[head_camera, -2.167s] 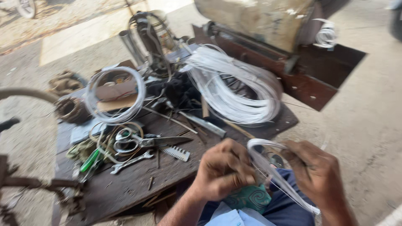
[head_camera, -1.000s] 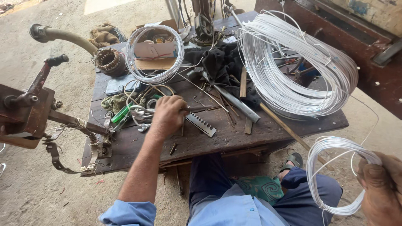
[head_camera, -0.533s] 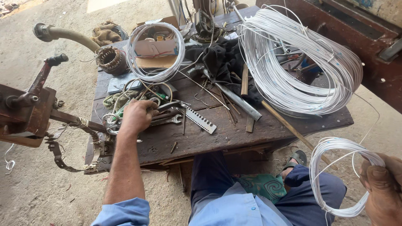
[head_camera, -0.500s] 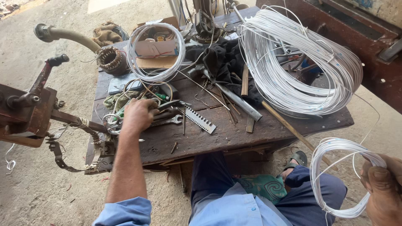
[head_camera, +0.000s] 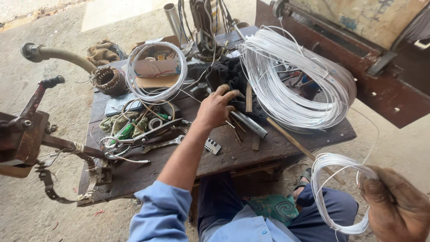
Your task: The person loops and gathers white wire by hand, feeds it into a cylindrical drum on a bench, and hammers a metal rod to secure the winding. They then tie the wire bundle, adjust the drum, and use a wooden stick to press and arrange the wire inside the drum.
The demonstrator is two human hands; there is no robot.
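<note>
White springy wire coil (head_camera: pixel 337 192) sits gripped in the right hand (head_camera: pixel 396 208); the left hand (head_camera: pixel 217 105), open-fingered, has shifted from the tools to black cloth (head_camera: pixel 228 74).

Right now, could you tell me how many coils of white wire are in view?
3: a large coil on the table's right side, a medium coil at its back left, and a small coil in the right hand.
</note>
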